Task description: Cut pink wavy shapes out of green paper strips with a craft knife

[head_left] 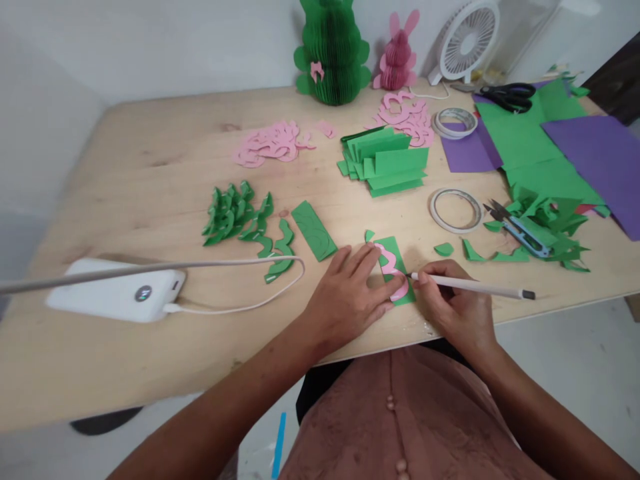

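Observation:
My right hand (453, 300) grips a white pen (480, 287), its dark tip at the edge of a wavy pink paper cutout (390, 263). That cutout lies on a small green paper strip (406, 295) near the table's front edge. With fingers spread flat, my left hand (347, 290) presses the cutout and strip against the table. Just left of that hand is another green strip (314, 230) with curved lines drawn on it. Farther left sit several wavy green cut pieces (230, 212). A tiny green scrap (369, 235) rests beyond my left fingertips.
A white power bank (117, 290) with a cable lies left. Stacked green strips (387, 160), pink cutouts (273, 143) and tape rolls (456, 210) lie beyond my hands. Blue-handled snips (520, 230), black scissors (507, 97), green scraps and purple sheets are right. A fan (467, 43) stands behind.

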`<action>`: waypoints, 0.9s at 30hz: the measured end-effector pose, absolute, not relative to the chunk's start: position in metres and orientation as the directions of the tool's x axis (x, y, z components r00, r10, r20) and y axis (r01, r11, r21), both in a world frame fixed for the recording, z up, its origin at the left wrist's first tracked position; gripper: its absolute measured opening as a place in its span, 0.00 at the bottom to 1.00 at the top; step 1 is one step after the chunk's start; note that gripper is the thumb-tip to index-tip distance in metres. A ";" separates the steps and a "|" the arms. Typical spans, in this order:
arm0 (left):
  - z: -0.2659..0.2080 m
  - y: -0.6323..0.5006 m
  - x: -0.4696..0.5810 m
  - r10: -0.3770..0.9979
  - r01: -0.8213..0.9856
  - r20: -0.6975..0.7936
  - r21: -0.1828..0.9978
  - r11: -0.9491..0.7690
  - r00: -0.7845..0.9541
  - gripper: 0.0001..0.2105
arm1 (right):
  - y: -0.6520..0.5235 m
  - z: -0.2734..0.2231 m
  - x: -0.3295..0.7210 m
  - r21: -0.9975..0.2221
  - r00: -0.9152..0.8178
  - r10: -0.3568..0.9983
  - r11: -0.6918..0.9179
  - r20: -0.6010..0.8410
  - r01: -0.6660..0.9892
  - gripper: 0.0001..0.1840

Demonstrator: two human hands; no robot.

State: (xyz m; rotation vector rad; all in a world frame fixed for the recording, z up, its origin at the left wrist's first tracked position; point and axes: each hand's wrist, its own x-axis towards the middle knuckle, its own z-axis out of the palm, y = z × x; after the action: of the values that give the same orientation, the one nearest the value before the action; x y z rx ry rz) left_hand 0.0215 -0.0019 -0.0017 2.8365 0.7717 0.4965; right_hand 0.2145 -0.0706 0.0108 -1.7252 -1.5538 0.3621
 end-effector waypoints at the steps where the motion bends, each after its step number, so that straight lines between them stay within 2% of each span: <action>1: -0.002 -0.002 0.022 0.516 0.463 0.273 0.237 -0.854 0.812 0.17 | -0.071 0.011 0.215 -0.697 0.215 0.936 0.042 0.277 0.716 0.05; 18: 0.000 -0.002 0.022 0.518 0.463 0.264 0.243 -0.852 0.814 0.17 | -0.074 0.013 0.215 -0.703 0.221 0.948 0.006 0.231 0.711 0.08; 27: 0.000 -0.002 0.022 0.512 0.456 0.277 0.241 -0.856 0.813 0.17 | -0.077 0.017 0.215 -0.670 0.210 0.943 0.018 0.258 0.742 0.07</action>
State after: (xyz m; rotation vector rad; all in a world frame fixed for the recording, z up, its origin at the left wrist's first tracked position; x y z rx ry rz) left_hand 0.0216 -0.0016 0.0003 2.8341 0.7621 0.5023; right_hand 0.2147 -0.0766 0.0170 -1.7676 -1.5769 0.3543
